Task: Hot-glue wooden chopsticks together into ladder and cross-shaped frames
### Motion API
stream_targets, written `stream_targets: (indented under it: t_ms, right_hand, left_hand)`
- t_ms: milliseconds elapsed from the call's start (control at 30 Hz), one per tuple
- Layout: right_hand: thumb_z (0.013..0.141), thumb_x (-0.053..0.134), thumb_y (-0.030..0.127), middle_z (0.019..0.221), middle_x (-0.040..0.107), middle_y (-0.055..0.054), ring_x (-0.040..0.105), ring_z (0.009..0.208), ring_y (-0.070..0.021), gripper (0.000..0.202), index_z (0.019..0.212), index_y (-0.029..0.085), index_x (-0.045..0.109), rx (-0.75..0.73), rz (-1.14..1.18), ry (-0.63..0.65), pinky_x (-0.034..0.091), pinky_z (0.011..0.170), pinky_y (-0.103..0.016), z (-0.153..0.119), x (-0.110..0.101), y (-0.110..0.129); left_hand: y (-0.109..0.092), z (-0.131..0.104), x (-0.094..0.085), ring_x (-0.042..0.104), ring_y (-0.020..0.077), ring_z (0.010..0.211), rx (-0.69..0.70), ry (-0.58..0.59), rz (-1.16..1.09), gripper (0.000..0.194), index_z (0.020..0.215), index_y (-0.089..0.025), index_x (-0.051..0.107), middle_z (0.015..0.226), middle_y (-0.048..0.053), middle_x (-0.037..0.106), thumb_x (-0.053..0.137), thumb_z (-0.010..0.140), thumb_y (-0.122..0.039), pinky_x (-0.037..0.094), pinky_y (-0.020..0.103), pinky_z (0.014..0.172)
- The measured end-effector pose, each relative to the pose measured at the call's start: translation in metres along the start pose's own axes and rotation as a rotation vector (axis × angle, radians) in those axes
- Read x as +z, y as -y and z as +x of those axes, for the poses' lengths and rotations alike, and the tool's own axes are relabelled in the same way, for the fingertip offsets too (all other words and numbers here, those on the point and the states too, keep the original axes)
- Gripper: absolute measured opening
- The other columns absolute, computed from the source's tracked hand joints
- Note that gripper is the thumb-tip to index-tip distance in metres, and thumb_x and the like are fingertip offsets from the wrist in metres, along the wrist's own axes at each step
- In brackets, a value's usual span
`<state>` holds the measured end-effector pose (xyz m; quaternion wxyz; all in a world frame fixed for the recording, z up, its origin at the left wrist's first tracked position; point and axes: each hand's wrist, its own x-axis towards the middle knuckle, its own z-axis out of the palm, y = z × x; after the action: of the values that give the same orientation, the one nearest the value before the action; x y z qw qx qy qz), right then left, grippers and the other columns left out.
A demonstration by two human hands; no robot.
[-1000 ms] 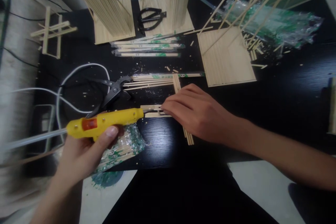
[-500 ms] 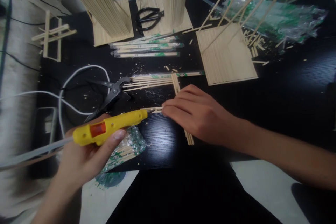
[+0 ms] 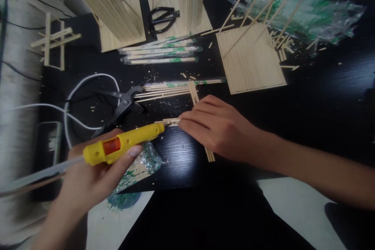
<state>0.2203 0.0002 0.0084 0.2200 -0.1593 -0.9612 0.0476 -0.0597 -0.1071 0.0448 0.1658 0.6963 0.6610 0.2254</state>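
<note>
The counter point(image 3: 325, 101) is black, with light reflected near its front edge. Along the back, a left base point(image 3: 109, 42) and a right base point(image 3: 164, 0) are set, with a panel point(image 3: 252, 58) placed farther right. Wrapped sticks point(image 3: 161, 61) are laid before the bases. Pliers point(image 3: 125, 101) are flanked by a looped cable point(image 3: 98, 74) and loose sticks point(image 3: 166, 93). Crossed sticks point(image 3: 193, 93) are laid closer in, a packet point(image 3: 140, 170) at the front. Scraps point(image 3: 283, 43) are strewn beside the panel.

A hand could pass over the black table point(image 3: 319, 113) beyond the right forearm point(image 3: 293, 159), but the yellow glue gun point(image 3: 129, 140), pliers point(image 3: 126, 101) and white cable point(image 3: 100, 74) obstruct the left, and stick towers point(image 3: 109, 8) block the far left and middle.
</note>
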Motion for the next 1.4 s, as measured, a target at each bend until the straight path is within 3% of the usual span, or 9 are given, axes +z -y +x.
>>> stream_targets:
  t_ms: [100, 200, 333, 567, 767, 1033, 1400]
  right_hand:
    - [0.107, 0.051, 0.004, 0.100, 0.081, -0.014, 0.069, 0.092, -0.0220, 0.027, 0.105, 0.008, 0.077, 0.000, 0.021, 0.003, 0.051, 0.085, -0.038, -0.0007, -0.0003, 0.0003]
    - [0.106, 0.052, 0.003, 0.101, 0.081, -0.015, 0.070, 0.093, -0.0227, 0.025, 0.106, 0.007, 0.077, 0.000, 0.029, 0.003, 0.051, 0.084, -0.038, -0.0009, -0.0008, 0.0005]
    - [0.106, 0.052, 0.003, 0.099, 0.081, -0.015, 0.070, 0.092, -0.0229, 0.026, 0.106, 0.006, 0.077, -0.007, 0.022, -0.012, 0.051, 0.082, -0.037, -0.0004, 0.0006, 0.0008]
    - [0.108, 0.048, 0.005, 0.100, 0.081, -0.013, 0.070, 0.091, -0.0216, 0.029, 0.106, 0.008, 0.078, 0.005, 0.007, 0.011, 0.051, 0.082, -0.036, -0.0006, 0.0010, 0.0009]
    - [0.107, 0.050, 0.004, 0.100, 0.080, -0.014, 0.070, 0.091, -0.0218, 0.027, 0.107, 0.007, 0.077, -0.002, 0.020, 0.007, 0.052, 0.082, -0.037, -0.0007, 0.0006, 0.0005]
    - [0.107, 0.050, 0.005, 0.099, 0.080, -0.013, 0.069, 0.090, -0.0213, 0.028, 0.105, 0.008, 0.078, 0.005, 0.015, -0.004, 0.052, 0.082, -0.036, -0.0008, 0.0012, 0.0004]
    - [0.104, 0.057, 0.002, 0.102, 0.081, -0.017, 0.072, 0.097, -0.0246, 0.021, 0.108, 0.004, 0.078, 0.009, 0.068, 0.005, 0.054, 0.083, -0.038, -0.0020, -0.0005, 0.0008]
  left_hand:
    - [-0.0017, 0.0014, -0.0005, 0.058, 0.0082, 0.043, 0.162, 0.042, 0.062, 0.028, 0.079, -0.022, 0.067, 0.064, -0.004, 0.066, 0.066, 0.097, -0.044, 0.041, 0.017, 0.041]
    - [-0.0038, 0.0027, -0.0012, 0.053, 0.0057, 0.038, 0.198, 0.032, 0.076, 0.027, 0.082, -0.022, 0.066, 0.060, -0.006, 0.063, 0.065, 0.099, -0.043, 0.039, 0.014, 0.039]
    - [-0.0021, 0.0037, -0.0012, 0.060, 0.0090, 0.042, 0.220, 0.023, 0.104, 0.030, 0.083, -0.022, 0.067, 0.066, -0.003, 0.068, 0.063, 0.101, -0.045, 0.041, 0.017, 0.039]
    - [0.0030, 0.0007, -0.0010, 0.062, 0.0110, 0.049, 0.186, 0.067, 0.051, 0.020, 0.083, -0.024, 0.066, 0.066, -0.004, 0.065, 0.067, 0.098, -0.038, 0.044, 0.020, 0.043]
    - [0.0049, -0.0035, 0.0005, 0.069, 0.0133, 0.059, 0.119, 0.037, 0.033, 0.014, 0.092, -0.025, 0.068, 0.076, -0.003, 0.071, 0.069, 0.096, -0.039, 0.048, 0.021, 0.048]
    - [-0.0018, 0.0041, 0.0010, 0.064, 0.0117, 0.051, 0.210, 0.054, 0.064, 0.026, 0.080, -0.024, 0.063, 0.069, -0.003, 0.066, 0.065, 0.099, -0.040, 0.041, 0.021, 0.041]
    - [0.0005, 0.0027, 0.0016, 0.064, 0.0099, 0.054, 0.219, 0.036, 0.062, 0.019, 0.087, -0.025, 0.065, 0.073, -0.005, 0.067, 0.067, 0.099, -0.039, 0.045, 0.018, 0.045]
